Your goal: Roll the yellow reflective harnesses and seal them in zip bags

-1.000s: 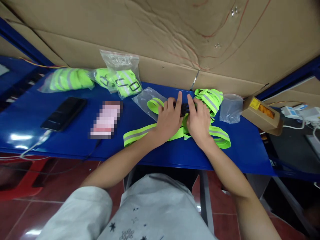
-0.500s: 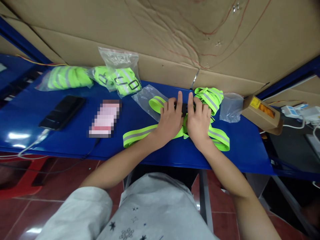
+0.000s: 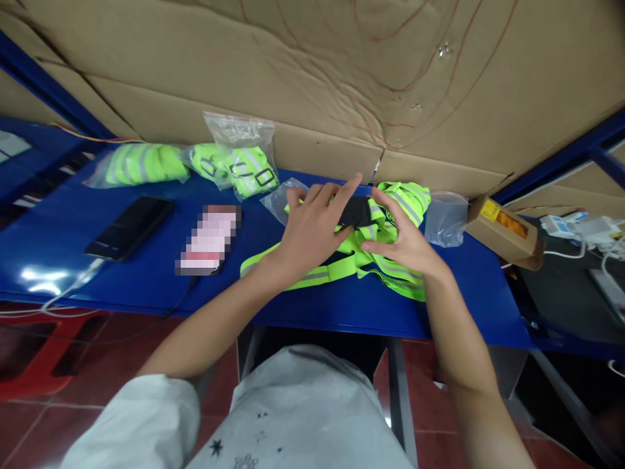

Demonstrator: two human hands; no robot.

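Observation:
A neon-yellow reflective strap harness (image 3: 322,276) with grey stripes lies spread on the blue table in front of me. Near its middle a black panel (image 3: 356,212) shows between my hands. My left hand (image 3: 315,225) is over the panel's left side, fingers stretched out and the thumb apart from them. Just right of the panel, my right hand (image 3: 407,238) curves above the straps, its thumb and index finger wide apart with nothing seen between them. A bundled reflective strap (image 3: 413,198) sits behind my right hand. Under my left hand, part of the harness is hidden.
Bagged reflective straps (image 3: 146,163) lie at the back left, near a black phone (image 3: 129,228) on a cable and a pixelated phone-like screen (image 3: 209,238). A clear plastic bag (image 3: 446,218) and an open cardboard box (image 3: 505,228) stand right. Cardboard (image 3: 317,85) lines the back.
My hands were side by side over the black panel; now they are further apart, thumbs spread, and more of the panel shows. The right-hand straps have shifted inward. The camera view has moved slightly.

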